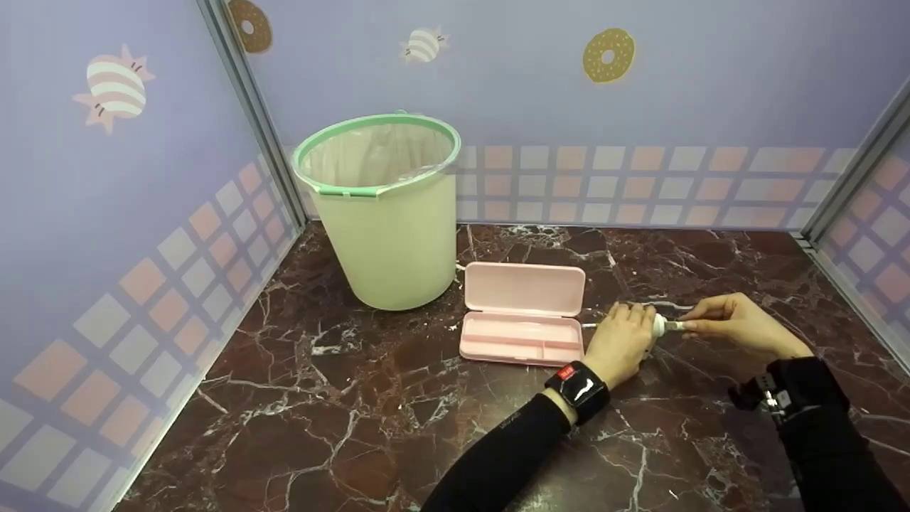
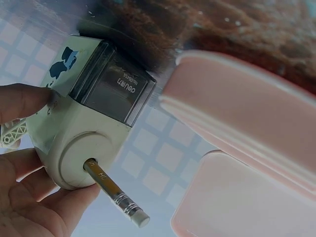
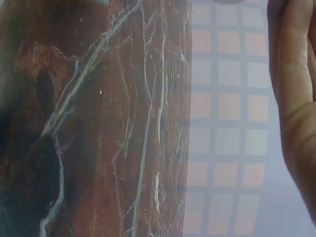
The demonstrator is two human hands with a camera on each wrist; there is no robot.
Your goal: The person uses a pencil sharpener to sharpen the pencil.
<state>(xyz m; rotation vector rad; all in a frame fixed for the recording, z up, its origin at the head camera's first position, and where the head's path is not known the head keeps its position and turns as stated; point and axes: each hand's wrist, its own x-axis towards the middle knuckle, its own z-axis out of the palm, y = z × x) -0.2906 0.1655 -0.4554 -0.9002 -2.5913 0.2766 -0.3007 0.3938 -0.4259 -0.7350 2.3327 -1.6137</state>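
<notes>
A white hand-crank pencil sharpener (image 2: 54, 123) with a dark see-through shavings drawer lies under my left hand (image 1: 623, 340), which grips its body. From its round opening sticks a pencil (image 2: 109, 186) with a white eraser, pointing toward the pink pencil case (image 1: 522, 338). At the sharpener's other end my right hand (image 1: 743, 326) pinches the crank (image 1: 674, 326). Most of the sharpener's body is hidden by my left hand in the head view. The right wrist view catches only an edge of my right hand (image 3: 298, 108).
The pencil case stands open-lidded just left of my left hand. Behind it, to the left, is a pale bin (image 1: 391, 249) with a green rim and a plastic liner. Patterned panels (image 1: 540, 92) enclose the dark marbled tabletop (image 1: 341, 427) at the back and sides.
</notes>
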